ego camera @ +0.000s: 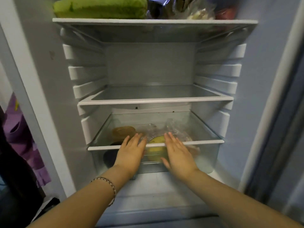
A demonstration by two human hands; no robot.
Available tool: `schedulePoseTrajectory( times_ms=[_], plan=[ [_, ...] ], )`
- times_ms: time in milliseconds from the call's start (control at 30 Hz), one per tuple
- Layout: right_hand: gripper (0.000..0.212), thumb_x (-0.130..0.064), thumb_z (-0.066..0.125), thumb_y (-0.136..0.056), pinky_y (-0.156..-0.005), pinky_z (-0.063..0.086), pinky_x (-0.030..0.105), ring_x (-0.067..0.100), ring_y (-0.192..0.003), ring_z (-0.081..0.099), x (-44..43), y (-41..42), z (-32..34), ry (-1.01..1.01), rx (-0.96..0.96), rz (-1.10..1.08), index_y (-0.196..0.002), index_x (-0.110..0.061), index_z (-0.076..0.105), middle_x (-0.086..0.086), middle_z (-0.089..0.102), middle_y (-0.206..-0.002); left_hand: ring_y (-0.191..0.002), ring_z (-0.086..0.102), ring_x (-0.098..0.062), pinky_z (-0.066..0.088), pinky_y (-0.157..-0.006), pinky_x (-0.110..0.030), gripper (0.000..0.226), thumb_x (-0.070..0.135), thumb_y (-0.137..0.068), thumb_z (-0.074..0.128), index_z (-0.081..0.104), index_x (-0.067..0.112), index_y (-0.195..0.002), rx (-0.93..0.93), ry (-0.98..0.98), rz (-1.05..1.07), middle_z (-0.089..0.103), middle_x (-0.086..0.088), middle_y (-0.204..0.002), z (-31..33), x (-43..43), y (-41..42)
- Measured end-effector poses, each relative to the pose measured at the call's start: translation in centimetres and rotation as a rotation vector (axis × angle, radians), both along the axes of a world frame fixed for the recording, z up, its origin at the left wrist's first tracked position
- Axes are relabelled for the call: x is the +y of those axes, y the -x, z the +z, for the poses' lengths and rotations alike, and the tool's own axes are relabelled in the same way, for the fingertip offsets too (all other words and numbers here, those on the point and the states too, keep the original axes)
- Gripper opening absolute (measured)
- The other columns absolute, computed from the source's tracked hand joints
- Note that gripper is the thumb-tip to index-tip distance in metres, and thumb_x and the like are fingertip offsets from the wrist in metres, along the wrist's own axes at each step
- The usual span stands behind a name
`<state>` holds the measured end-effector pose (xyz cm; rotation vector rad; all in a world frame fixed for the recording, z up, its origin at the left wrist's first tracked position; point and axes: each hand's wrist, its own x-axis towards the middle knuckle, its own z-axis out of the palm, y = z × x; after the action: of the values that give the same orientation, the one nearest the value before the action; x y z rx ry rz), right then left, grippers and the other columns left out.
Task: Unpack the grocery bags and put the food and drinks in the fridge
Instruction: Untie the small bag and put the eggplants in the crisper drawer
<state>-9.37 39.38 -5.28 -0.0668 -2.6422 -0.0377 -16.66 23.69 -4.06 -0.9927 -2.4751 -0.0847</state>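
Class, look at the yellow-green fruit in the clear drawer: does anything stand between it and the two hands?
Yes. The clear drawer front and the white shelf edge lie between the fruit and both flat, open hands: left hand, right hand.

Left of the white appliance frame (pixel 29 89), purple cloth (pixel 24 145) hangs in folds over something dark and shadowed. A pale strip of floor (pixel 44 209) shows below it. On the right runs a blurred grey-blue panel (pixel 286 112); light is dim and cool

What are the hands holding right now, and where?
Nothing is gripped. Left hand and right hand lie open and flat against the front of the clear drawer.
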Motion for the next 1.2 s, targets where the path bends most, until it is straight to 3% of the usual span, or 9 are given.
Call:
schedulePoseTrajectory(
  times_ms=[67, 133, 167, 267, 467, 800, 967, 1100, 1200],
  plan=[
    [0.055, -0.026, 0.048, -0.096, -0.116, 0.016, 0.027, 0.022, -0.144, 0.023, 0.0, -2.7, 1.2, 0.083, -0.113, -0.004, -0.145, -0.007, 0.032, 0.009, 0.024, -0.156, -0.099, 0.065, -0.029, 0.050, -0.090, -0.032, 0.055, 0.004, -0.061, 0.080, 0.064, 0.011, -0.113, -0.013, -0.040, -0.109, 0.064, -0.010, -0.113, 0.4, 0.1, -0.8],
    [0.041, -0.023, 0.043, -0.095, -0.106, 0.032, 0.032, 0.026, -0.133, 0.039, -0.3, -5.3, 1.9, 0.095, -0.116, -0.100, -0.134, -0.012, 0.047, 0.008, 0.041, -0.145, -0.075, 0.066, -0.028, 0.053, -0.066, -0.028, 0.033, 0.006, -0.062, 0.073, 0.068, 0.012, -0.094, -0.006, -0.022, -0.193, 0.065, -0.007, -0.089, 1.3, 0.2, -2.7],
    [0.040, -0.023, 0.042, -0.094, -0.099, 0.038, 0.033, 0.027, -0.127, 0.044, -0.6, -6.6, 2.2, 0.102, -0.131, -0.170, -0.133, -0.015, 0.048, 0.006, 0.046, -0.140, -0.081, 0.064, -0.030, 0.051, -0.068, -0.029, 0.022, 0.010, -0.074, 0.062, 0.066, 0.011, -0.096, -0.063, 0.019, -0.242, 0.064, -0.009, -0.093, 1.6, 0.4, -4.0],
    [0.039, -0.031, 0.045, -0.093, -0.092, 0.044, 0.033, 0.027, -0.120, 0.052, -1.5, -10.5, 2.3, 0.196, -0.257, -0.373, -0.130, -0.020, 0.049, 0.005, 0.054, -0.132, -0.107, 0.055, -0.031, 0.045, -0.084, -0.032, 0.025, 0.017, -0.093, 0.043, 0.061, 0.013, -0.109, -0.284, 0.078, -0.274, 0.060, -0.010, -0.117, 1.1, 1.6, -7.3],
    [0.029, -0.035, 0.047, -0.092, -0.084, 0.047, 0.033, 0.026, -0.105, 0.060, -4.5, -21.3, 0.5, 0.386, -0.379, -0.710, -0.112, -0.016, 0.059, 0.006, 0.062, -0.115, -0.108, 0.057, -0.030, 0.045, -0.088, -0.033, 0.027, 0.023, -0.093, 0.042, 0.063, 0.018, -0.110, -0.541, 0.288, -0.437, 0.061, -0.007, -0.121, -0.9, 3.2, -16.5],
    [0.030, -0.030, 0.047, -0.094, -0.073, 0.055, 0.033, 0.025, -0.083, 0.071, -8.7, -49.5, -1.7, 0.706, -0.370, -1.253, -0.102, -0.008, 0.067, 0.010, 0.071, -0.092, -0.105, 0.057, -0.031, 0.044, -0.079, -0.036, 0.024, 0.024, -0.095, 0.042, 0.058, 0.012, -0.109, -0.428, 0.586, -0.956, 0.060, -0.010, -0.116, -1.6, 6.9, -42.1],
    [0.029, -0.024, 0.046, -0.093, -0.067, 0.052, 0.029, 0.025, -0.077, 0.072, -12.7, -67.4, -2.8, 0.843, -0.281, -1.511, -0.068, -0.011, 0.052, 0.007, 0.060, -0.068, -0.105, 0.057, -0.032, 0.044, -0.078, -0.035, 0.025, 0.023, -0.096, 0.040, 0.057, 0.011, -0.111, -0.329, 0.656, -1.220, 0.060, -0.011, -0.116, -2.8, 7.1, -60.1],
    [0.028, -0.025, 0.047, -0.092, -0.053, 0.045, 0.025, 0.024, -0.066, 0.065, -17.4, -81.4, -2.8, 0.868, -0.260, -1.722, -0.068, -0.012, 0.051, 0.005, 0.056, -0.061, -0.109, 0.056, -0.031, 0.044, -0.083, -0.034, 0.028, 0.024, -0.097, 0.040, 0.058, 0.011, -0.114, -0.301, 0.646, -1.384, 0.059, -0.010, -0.121, -3.4, 5.8, -74.5],
    [0.027, -0.024, 0.048, -0.092, -0.063, 0.050, 0.030, 0.025, -0.068, 0.058, -22.1, -93.7, -2.0, 0.861, -0.247, -1.886, -0.069, -0.011, 0.054, 0.011, 0.062, -0.072, -0.109, 0.056, -0.031, 0.044, -0.081, -0.033, 0.027, 0.024, -0.096, 0.041, 0.058, 0.011, -0.112, -0.323, 0.659, -1.506, 0.059, -0.011, -0.121, -3.8, 4.0, -87.1]
  ],
)
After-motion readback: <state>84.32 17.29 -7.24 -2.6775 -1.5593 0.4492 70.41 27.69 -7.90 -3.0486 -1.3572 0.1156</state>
